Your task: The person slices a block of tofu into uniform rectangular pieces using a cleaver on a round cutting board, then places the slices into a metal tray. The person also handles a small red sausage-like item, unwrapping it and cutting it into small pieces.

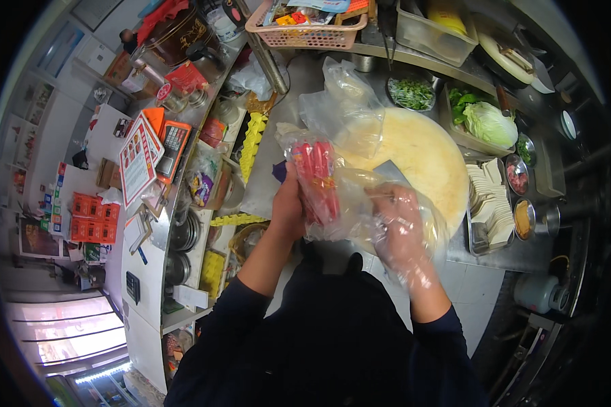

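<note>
My left hand (288, 209) is closed around the side of a clear plastic pack of red sausages (317, 173), held above the front edge of the counter. Crumpled clear plastic bag (352, 197) stretches from the pack toward my right hand (399, 230). That hand is inside the film, fingers curled on the plastic; glare partly hides the fingertips. Beyond both hands lies a round, pale cutting board (431, 152). A grey metal blade (392, 173) rests on it, partly covered by the bag. Another clear plastic bag (339, 102) lies across the board's far left edge.
Right of the board stand a tray of stacked pale slices (487, 197), a bin with cabbage (490, 124) and small bowls (523, 218). A bowl of chopped greens (411, 93) is at the back. Yellow egg trays (253, 144) and a cluttered shelf (190, 163) flank the left.
</note>
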`<move>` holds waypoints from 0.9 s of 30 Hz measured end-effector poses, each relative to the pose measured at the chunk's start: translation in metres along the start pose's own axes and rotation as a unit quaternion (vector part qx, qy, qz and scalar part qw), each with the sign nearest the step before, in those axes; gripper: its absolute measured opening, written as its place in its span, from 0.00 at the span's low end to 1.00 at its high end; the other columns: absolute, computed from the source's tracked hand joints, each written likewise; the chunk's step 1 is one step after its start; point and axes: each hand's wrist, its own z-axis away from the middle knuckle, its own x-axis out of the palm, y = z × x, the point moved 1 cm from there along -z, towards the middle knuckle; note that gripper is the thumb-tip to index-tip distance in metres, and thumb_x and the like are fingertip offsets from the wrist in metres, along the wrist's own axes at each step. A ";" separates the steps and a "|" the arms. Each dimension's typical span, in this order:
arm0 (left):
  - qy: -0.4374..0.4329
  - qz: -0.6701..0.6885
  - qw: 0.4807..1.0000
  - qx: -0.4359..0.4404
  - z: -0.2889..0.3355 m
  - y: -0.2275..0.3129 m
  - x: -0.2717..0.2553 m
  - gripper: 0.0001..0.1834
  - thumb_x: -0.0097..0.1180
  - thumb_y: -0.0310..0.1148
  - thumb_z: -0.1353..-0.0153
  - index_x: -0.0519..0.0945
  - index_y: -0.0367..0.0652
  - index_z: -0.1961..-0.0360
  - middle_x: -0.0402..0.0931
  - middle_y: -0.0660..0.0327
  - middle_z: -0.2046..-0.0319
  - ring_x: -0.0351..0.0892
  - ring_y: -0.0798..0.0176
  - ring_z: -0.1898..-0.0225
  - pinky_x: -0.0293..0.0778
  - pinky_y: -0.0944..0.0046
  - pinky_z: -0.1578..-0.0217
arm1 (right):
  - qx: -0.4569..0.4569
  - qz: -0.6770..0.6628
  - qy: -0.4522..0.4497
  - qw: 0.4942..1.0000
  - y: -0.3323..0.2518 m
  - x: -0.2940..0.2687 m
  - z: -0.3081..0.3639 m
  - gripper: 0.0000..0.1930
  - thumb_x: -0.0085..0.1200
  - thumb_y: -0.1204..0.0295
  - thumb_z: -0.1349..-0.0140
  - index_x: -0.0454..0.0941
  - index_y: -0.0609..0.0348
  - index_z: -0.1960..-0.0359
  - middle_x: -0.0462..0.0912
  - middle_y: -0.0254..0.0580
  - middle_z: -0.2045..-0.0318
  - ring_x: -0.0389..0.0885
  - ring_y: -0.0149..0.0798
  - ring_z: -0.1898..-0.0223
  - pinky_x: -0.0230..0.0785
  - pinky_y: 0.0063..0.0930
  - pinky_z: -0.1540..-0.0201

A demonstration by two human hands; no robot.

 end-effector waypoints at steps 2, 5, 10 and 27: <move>0.033 -0.017 0.999 -0.026 -0.001 -0.009 0.008 0.32 0.34 0.56 0.18 0.72 0.42 0.32 0.80 0.55 0.42 0.83 0.57 0.47 0.80 0.55 0.43 | -0.082 -0.073 0.012 0.994 -0.006 -0.008 0.006 0.17 0.58 0.73 0.32 0.79 0.62 0.43 0.82 0.54 0.46 0.78 0.55 0.41 0.72 0.45 0.40; 0.023 -0.120 0.992 0.043 0.007 -0.032 0.009 0.29 0.34 0.54 0.17 0.74 0.42 0.35 0.82 0.57 0.47 0.84 0.58 0.49 0.80 0.57 0.45 | 0.105 -0.248 -0.105 0.957 -0.011 0.006 0.008 0.15 0.59 0.68 0.30 0.78 0.64 0.47 0.82 0.56 0.48 0.81 0.53 0.45 0.74 0.42 0.43; 0.023 -0.679 0.649 0.342 0.028 -0.065 -0.027 0.22 0.36 0.44 0.17 0.76 0.42 0.38 0.80 0.57 0.45 0.81 0.63 0.46 0.77 0.61 0.42 | 0.344 -0.254 -0.248 0.869 -0.008 0.028 0.020 0.23 0.68 0.56 0.37 0.78 0.60 0.52 0.88 0.51 0.58 0.88 0.48 0.58 0.79 0.41 0.52; 0.241 0.122 0.957 0.105 0.047 -0.073 -0.068 0.14 0.57 0.31 0.29 0.75 0.43 0.44 0.82 0.59 0.52 0.82 0.61 0.52 0.80 0.61 0.51 | 0.201 -0.375 -0.180 0.887 0.009 0.079 0.065 0.13 0.66 0.71 0.35 0.80 0.64 0.54 0.84 0.45 0.57 0.83 0.40 0.57 0.75 0.36 0.53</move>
